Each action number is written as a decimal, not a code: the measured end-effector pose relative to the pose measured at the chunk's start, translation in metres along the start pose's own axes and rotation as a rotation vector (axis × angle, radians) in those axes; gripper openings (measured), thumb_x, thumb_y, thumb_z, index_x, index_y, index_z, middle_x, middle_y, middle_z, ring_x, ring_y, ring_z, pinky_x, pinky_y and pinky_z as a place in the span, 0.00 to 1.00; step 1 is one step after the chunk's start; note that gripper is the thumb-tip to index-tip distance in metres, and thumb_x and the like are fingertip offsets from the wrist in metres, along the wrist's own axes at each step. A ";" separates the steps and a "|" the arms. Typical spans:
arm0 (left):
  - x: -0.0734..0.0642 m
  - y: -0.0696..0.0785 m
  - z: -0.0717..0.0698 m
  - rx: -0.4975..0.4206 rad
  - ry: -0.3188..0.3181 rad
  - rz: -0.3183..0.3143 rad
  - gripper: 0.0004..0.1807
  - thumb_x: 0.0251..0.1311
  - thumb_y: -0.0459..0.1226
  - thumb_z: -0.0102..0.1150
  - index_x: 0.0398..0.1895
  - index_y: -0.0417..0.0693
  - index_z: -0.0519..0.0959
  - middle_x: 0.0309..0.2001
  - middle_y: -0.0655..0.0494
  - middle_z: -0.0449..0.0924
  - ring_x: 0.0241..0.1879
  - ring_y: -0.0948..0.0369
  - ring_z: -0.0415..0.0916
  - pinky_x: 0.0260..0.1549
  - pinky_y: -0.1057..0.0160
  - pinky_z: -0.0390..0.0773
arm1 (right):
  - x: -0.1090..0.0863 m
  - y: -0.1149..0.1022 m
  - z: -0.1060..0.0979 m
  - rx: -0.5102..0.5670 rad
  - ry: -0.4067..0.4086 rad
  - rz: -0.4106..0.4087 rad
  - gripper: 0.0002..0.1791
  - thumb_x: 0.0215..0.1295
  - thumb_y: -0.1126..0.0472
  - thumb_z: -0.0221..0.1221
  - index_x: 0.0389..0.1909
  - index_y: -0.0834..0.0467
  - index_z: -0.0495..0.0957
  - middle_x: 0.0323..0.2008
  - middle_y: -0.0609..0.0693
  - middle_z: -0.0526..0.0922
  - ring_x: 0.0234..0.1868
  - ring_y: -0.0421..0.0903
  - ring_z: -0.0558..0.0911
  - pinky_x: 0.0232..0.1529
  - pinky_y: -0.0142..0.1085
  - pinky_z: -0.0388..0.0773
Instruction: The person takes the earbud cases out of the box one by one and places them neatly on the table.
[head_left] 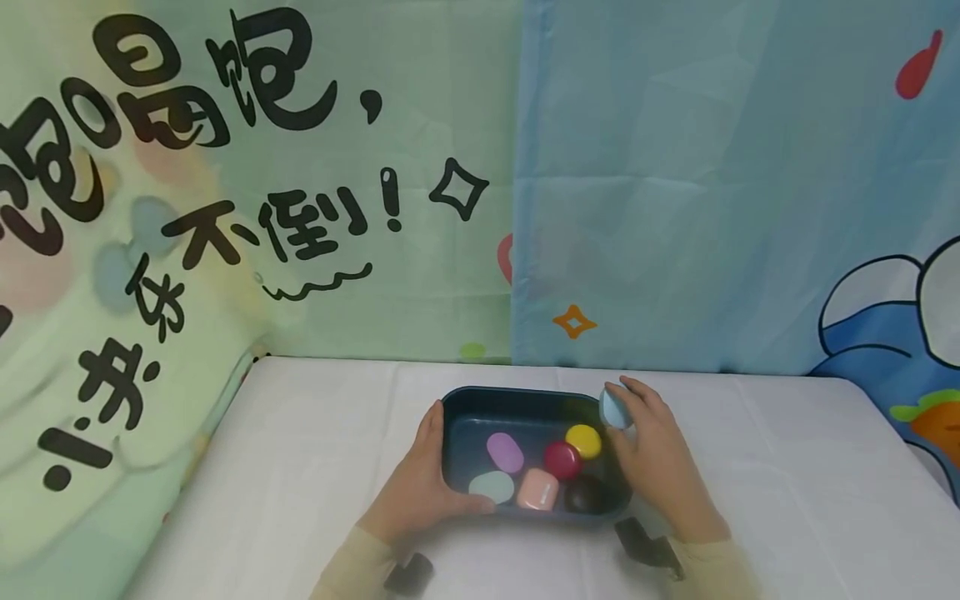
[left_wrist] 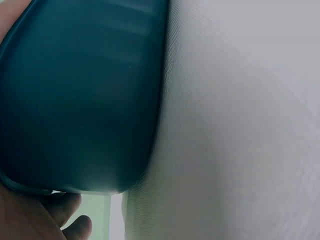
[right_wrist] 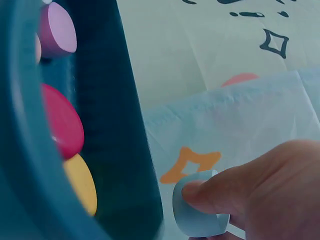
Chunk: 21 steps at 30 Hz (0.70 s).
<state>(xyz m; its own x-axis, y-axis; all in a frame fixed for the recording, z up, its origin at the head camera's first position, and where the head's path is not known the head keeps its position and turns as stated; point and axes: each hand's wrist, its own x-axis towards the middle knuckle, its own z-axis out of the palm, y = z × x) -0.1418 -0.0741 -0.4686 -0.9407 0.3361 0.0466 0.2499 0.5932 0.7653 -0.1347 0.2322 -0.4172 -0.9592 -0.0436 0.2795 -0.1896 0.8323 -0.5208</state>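
A dark blue rectangular tray (head_left: 480,417) stands on the white table. My left hand (head_left: 420,483) grips its left end, the thumb along the front side and the fingers round the left wall. Beside the tray's back right corner, my right hand (head_left: 660,458) pinches a smooth light blue piece (right_wrist: 197,212) between thumb and fingers, close to the rim. Lying in the tray are a purple oval piece (head_left: 506,452), a pale blue-green oval (head_left: 491,487), a pink rounded block (head_left: 537,489), a dark red piece (head_left: 562,460), a yellow piece (head_left: 583,442) and a dark brown piece (head_left: 586,494).
The white-covered table (head_left: 315,433) extends to both sides of the tray. Behind it hangs a printed cloth backdrop (head_left: 637,208), green with black lettering on the left and blue on the right. Dark straps (head_left: 647,543) show near the wrists.
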 end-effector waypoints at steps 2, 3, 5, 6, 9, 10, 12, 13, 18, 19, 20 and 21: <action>0.000 0.000 0.000 -0.003 0.001 0.001 0.79 0.35 0.62 0.80 0.81 0.42 0.36 0.81 0.48 0.39 0.76 0.50 0.50 0.69 0.48 0.62 | 0.000 0.004 -0.002 0.006 0.007 0.002 0.29 0.64 0.73 0.60 0.66 0.69 0.69 0.68 0.70 0.63 0.64 0.71 0.66 0.56 0.66 0.70; 0.000 0.000 0.000 -0.005 0.001 0.001 0.79 0.35 0.62 0.80 0.81 0.43 0.36 0.81 0.48 0.39 0.76 0.50 0.50 0.69 0.48 0.62 | 0.000 0.006 -0.003 0.009 0.014 -0.002 0.28 0.63 0.74 0.60 0.66 0.70 0.69 0.68 0.71 0.63 0.64 0.71 0.66 0.57 0.66 0.69; 0.000 0.000 0.000 -0.006 0.002 0.003 0.79 0.35 0.62 0.80 0.81 0.43 0.36 0.81 0.47 0.39 0.77 0.50 0.50 0.69 0.48 0.62 | 0.000 0.012 -0.003 0.014 0.034 -0.020 0.28 0.62 0.75 0.60 0.65 0.71 0.69 0.66 0.72 0.64 0.63 0.72 0.66 0.58 0.68 0.67; 0.000 0.000 0.000 -0.005 0.004 0.004 0.79 0.35 0.62 0.80 0.81 0.43 0.36 0.81 0.47 0.39 0.77 0.50 0.50 0.69 0.48 0.62 | 0.000 0.014 -0.003 0.012 0.043 -0.026 0.28 0.62 0.75 0.60 0.65 0.71 0.69 0.66 0.72 0.65 0.63 0.72 0.66 0.59 0.68 0.67; 0.000 -0.001 0.000 -0.008 0.006 0.005 0.79 0.35 0.62 0.80 0.81 0.43 0.36 0.81 0.47 0.39 0.77 0.50 0.49 0.69 0.48 0.61 | 0.000 0.022 -0.004 0.007 0.065 -0.035 0.29 0.60 0.76 0.60 0.64 0.72 0.69 0.65 0.73 0.65 0.62 0.73 0.67 0.59 0.69 0.65; 0.000 -0.001 0.001 -0.007 0.007 0.005 0.79 0.35 0.62 0.80 0.81 0.43 0.36 0.81 0.47 0.39 0.77 0.50 0.49 0.69 0.47 0.61 | 0.000 0.024 -0.004 0.004 0.066 -0.034 0.29 0.60 0.76 0.60 0.64 0.72 0.69 0.65 0.74 0.65 0.62 0.73 0.66 0.59 0.69 0.65; 0.001 -0.002 0.001 -0.010 0.008 0.003 0.79 0.35 0.62 0.80 0.81 0.44 0.36 0.81 0.47 0.39 0.77 0.50 0.49 0.69 0.47 0.61 | 0.000 0.027 -0.004 -0.001 0.059 -0.022 0.29 0.60 0.76 0.60 0.65 0.72 0.68 0.65 0.74 0.65 0.63 0.73 0.66 0.60 0.69 0.64; 0.001 -0.003 0.001 -0.011 0.008 0.003 0.79 0.35 0.62 0.80 0.81 0.44 0.36 0.81 0.47 0.39 0.77 0.50 0.48 0.69 0.47 0.61 | 0.000 0.028 -0.005 -0.002 0.053 -0.015 0.29 0.61 0.76 0.60 0.65 0.72 0.68 0.65 0.74 0.65 0.63 0.73 0.66 0.60 0.69 0.64; 0.002 -0.004 0.002 -0.012 0.008 0.007 0.79 0.35 0.61 0.81 0.81 0.42 0.36 0.81 0.46 0.39 0.77 0.50 0.48 0.70 0.47 0.60 | -0.001 0.034 -0.004 -0.005 0.015 0.016 0.29 0.62 0.76 0.59 0.65 0.74 0.67 0.65 0.75 0.63 0.64 0.74 0.64 0.62 0.68 0.62; 0.002 -0.004 0.002 -0.014 0.008 0.009 0.79 0.35 0.61 0.81 0.81 0.41 0.36 0.81 0.46 0.39 0.77 0.49 0.48 0.70 0.47 0.60 | 0.000 0.035 -0.004 -0.008 0.006 0.021 0.29 0.62 0.76 0.59 0.65 0.74 0.67 0.65 0.76 0.63 0.64 0.74 0.64 0.62 0.68 0.62; 0.002 -0.003 0.002 -0.014 0.007 0.009 0.79 0.35 0.61 0.81 0.81 0.40 0.37 0.81 0.46 0.39 0.77 0.49 0.48 0.69 0.47 0.60 | 0.000 0.037 -0.003 -0.009 -0.001 0.026 0.29 0.62 0.76 0.58 0.65 0.74 0.66 0.65 0.76 0.63 0.64 0.74 0.64 0.62 0.68 0.62; 0.002 -0.003 0.001 -0.014 0.007 0.009 0.79 0.35 0.61 0.81 0.81 0.40 0.37 0.81 0.45 0.39 0.77 0.49 0.48 0.69 0.47 0.60 | 0.000 0.038 -0.003 -0.010 -0.009 0.029 0.29 0.62 0.76 0.58 0.65 0.75 0.66 0.65 0.76 0.63 0.65 0.74 0.64 0.63 0.68 0.61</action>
<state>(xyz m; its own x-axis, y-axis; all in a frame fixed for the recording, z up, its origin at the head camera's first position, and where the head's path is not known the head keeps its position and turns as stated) -0.1439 -0.0742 -0.4716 -0.9400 0.3363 0.0577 0.2550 0.5801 0.7736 -0.1409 0.2651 -0.4346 -0.9660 -0.0240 0.2574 -0.1594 0.8391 -0.5201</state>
